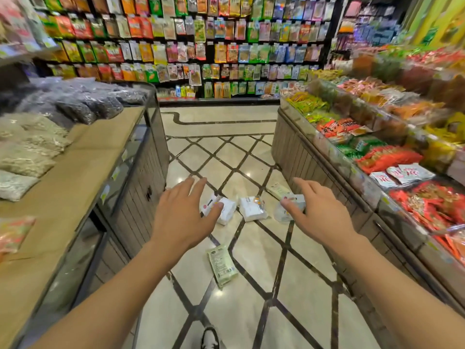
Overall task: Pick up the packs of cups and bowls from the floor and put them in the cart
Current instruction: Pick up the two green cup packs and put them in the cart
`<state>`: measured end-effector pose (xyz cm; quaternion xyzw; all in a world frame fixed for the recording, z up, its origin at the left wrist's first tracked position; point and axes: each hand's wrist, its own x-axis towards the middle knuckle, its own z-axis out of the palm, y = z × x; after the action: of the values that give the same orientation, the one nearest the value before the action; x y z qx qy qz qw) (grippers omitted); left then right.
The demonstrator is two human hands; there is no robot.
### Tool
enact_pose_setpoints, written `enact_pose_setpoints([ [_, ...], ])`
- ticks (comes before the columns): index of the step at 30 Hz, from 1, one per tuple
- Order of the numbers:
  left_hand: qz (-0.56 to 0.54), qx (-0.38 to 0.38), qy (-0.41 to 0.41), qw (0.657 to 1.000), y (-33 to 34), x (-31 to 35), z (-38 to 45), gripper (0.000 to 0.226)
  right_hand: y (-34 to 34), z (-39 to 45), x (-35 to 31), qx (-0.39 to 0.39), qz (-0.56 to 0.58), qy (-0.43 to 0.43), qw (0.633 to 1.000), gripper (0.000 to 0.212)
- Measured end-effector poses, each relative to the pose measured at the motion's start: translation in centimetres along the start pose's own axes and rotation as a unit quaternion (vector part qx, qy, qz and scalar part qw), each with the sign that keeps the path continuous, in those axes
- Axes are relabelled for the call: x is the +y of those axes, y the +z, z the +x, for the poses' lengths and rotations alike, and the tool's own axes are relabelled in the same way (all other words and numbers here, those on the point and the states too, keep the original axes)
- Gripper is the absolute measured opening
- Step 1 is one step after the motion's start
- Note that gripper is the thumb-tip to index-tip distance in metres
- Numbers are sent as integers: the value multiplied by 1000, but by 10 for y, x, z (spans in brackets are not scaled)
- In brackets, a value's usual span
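Note:
Several packs lie on the tiled floor of a shop aisle. A pale green pack is nearest me. Farther on lie a white pack, another white pack, a clear pack and a long pale pack by the right counter. My left hand is stretched out above the floor with straight fingers, partly covering the left white pack. My right hand is held out too, fingers relaxed, in front of the clear pack. Neither hand holds anything. No cart is in view.
A display counter with bagged goods stands on the left, and a counter of bright snack packets on the right. A wall of hanging packets closes the aisle's far end. My shoe shows at the bottom.

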<state>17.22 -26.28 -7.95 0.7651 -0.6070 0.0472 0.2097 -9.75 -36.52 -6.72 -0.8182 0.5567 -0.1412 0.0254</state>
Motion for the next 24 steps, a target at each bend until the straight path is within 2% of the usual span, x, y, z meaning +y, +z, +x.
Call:
enact_pose_setpoints([
  [3, -11, -2, -5, 1000, 31, -26, 58, 82, 30, 63, -9, -15, -2, 0, 1000, 70],
  [12, -20, -77, -32, 996, 110, -91, 222, 80, 105, 231, -31, -50, 20, 20, 998, 66],
  [18, -30, -132, -65, 989, 175, -116, 275, 80, 165, 298, -28, -103, 33, 35, 994, 67],
  [24, -59, -148, -115, 981, 258, -128, 305, 80, 247, 349, -6, -170, 46, 36, 984, 74],
])
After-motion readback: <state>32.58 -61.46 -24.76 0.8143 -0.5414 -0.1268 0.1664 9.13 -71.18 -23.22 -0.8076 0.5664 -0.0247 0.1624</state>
